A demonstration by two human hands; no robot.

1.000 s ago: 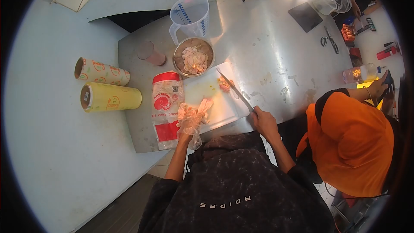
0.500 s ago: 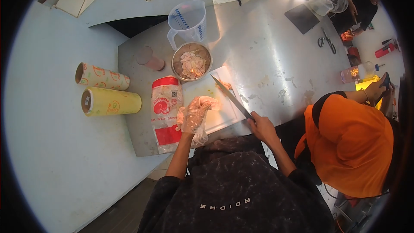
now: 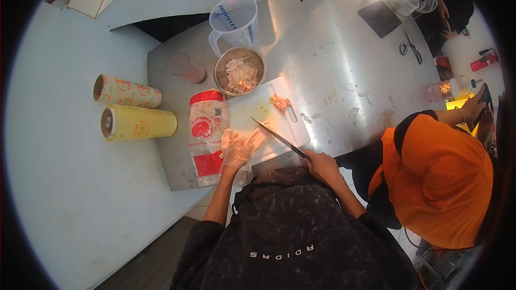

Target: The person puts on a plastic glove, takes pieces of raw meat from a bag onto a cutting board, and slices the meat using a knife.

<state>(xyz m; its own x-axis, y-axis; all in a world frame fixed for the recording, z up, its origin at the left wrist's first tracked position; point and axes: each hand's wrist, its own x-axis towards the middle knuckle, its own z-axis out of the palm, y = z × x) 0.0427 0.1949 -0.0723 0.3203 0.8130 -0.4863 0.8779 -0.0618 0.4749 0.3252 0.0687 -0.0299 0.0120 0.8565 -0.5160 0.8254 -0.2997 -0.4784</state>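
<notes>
Plastic-gloved left hand (image 3: 236, 152) closed on pale meat (image 3: 258, 137), bare right hand (image 3: 322, 166) wrapped round the knife (image 3: 280, 138) handle, forearms converging.

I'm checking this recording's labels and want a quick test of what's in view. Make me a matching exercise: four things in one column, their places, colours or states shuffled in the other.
Column 1
1. Knife
2. Metal bowl
3. Measuring jug
4. Plastic bag

Column 2
A. See-through, marked in blue
B. Red and white, beside the cutting board
C. Gripped in the right hand
D. Holds pale meat pieces

Right pairs: 1-C, 2-D, 3-A, 4-B
</notes>
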